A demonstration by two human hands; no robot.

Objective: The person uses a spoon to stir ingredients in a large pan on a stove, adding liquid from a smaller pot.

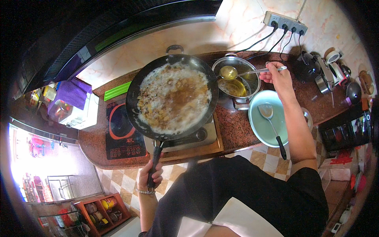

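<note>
My left hand (149, 175) grips the black handle of a large wok (134, 118), which rests over a portable stove (192, 139). Pale foam and brown and yellowish bits (174, 100) fill the wok in a cloudy bubbling liquid. In my right hand (276, 75) is the handle of a metal ladle (228, 73). Its bowl, with yellow liquid in it, hangs over a steel pot (257, 89) holding more yellow liquid. Close by my right forearm is a pale green basin (254, 130) with a black-handled spatula (265, 111) lying in it.
An induction cooktop (124, 130) and a green plastic tray (117, 91) are left of the wok. A power strip (285, 23) with several plugged cords is on the wall. Small appliances (322, 71) crowd the right. A purple cloth (71, 93) drapes at the left. The range hood (165, 14) overhangs.
</note>
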